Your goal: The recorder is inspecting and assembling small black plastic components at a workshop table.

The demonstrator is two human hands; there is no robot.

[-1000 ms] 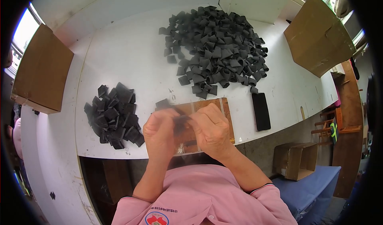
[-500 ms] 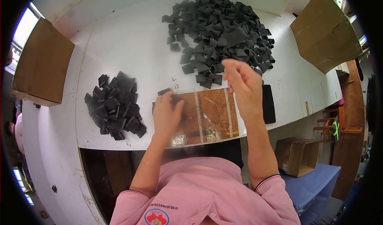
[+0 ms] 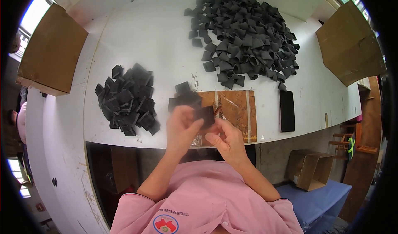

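Upper left of frame: closed cardboard box (image 3: 52, 51). Centre left: small heap (image 3: 126, 101) of black pieces on the white table (image 3: 166, 39), apparently the finished lot. Centre: left hand (image 3: 182, 128) and right hand (image 3: 226, 138) together, fingers pinched on one black piece (image 3: 204, 116) held over the brown board (image 3: 232, 111). Upper right: large heap (image 3: 244, 33), seemingly unprocessed, so most work remains. Half a second ago the right hand was up at the large heap; now it is back at the board with a piece.
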